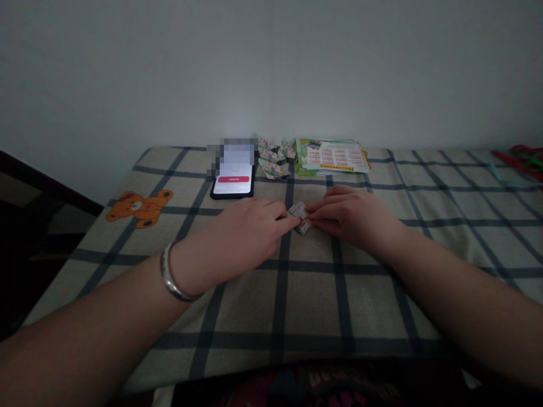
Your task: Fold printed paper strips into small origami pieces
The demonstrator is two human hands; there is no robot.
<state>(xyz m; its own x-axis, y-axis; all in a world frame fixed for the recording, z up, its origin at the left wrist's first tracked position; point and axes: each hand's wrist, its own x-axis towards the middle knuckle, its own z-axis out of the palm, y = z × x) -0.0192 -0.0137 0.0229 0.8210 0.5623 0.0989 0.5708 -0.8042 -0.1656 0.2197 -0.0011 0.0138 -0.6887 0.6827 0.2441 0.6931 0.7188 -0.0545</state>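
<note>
A small folded piece of printed paper (302,226) lies between my hands, low over the checked cloth. My left hand (250,232), with a silver bangle at the wrist, has its index finger pressed onto the paper's left side and the other fingers curled. From the right, my right hand (352,215) pinches the paper's edge between thumb and fingers. Behind them sit several folded paper pieces (271,154) with similar print. To their right lies a stack of printed paper sheets (333,156), green-edged with red and yellow print.
A lit smartphone (233,178) rests left of the folded pieces. On the left of the checked tablecloth (237,316) is a flat orange bear figure (139,208). Red and green strands (524,161) lie at the far right. A pale wall (271,68) stands behind the table.
</note>
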